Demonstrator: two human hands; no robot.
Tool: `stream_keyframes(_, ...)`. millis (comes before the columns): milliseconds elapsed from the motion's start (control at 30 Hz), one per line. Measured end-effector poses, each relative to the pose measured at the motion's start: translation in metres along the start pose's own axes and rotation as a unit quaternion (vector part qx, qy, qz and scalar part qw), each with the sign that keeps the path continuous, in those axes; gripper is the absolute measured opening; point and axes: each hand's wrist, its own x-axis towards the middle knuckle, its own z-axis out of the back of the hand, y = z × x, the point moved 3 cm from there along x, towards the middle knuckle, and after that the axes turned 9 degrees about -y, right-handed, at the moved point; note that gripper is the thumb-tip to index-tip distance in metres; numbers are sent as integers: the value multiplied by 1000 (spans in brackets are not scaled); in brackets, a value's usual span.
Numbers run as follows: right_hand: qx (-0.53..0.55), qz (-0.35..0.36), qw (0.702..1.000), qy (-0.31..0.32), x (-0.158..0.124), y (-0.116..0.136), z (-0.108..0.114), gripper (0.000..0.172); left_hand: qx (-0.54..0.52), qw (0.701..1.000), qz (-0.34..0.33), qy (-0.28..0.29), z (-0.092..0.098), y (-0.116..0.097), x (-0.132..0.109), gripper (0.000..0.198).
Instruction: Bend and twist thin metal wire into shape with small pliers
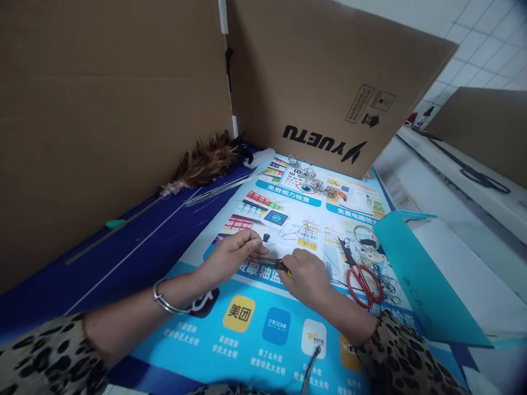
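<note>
My right hand (308,272) is wrapped round a pair of pliers (279,264) with dark jaws and a bit of yellow handle showing. The jaws point left, towards my left hand (239,249). My left fingers are pinched together by the jaw tips; what they hold is too small to make out. Just beyond my hands, thin wire (307,230) lies loosely curled on the printed poster (197,343). To the right of my right hand rest red-handled scissors (365,284), blades pointing away, beside tangled wire loops (389,285).
A ring-shaped roll (365,237) lies beyond the scissors. Brown feathers (209,162) lie along the left cardboard wall (115,99). Another cardboard panel (329,71) stands at the back, with wire bits (313,184) before it. A teal folder-like box (424,291) is at right.
</note>
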Motion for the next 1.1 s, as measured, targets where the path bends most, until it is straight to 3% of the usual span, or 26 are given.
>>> stream_keyframes(300, 23, 33, 995, -86, 2, -15, 1, 18, -76, 997, 32, 0, 3, 2, 5, 18)
stream_keyframes(1100, 30, 39, 996, -71, 3, -17, -3, 20, -41, 999, 24, 7, 1, 1, 6, 19)
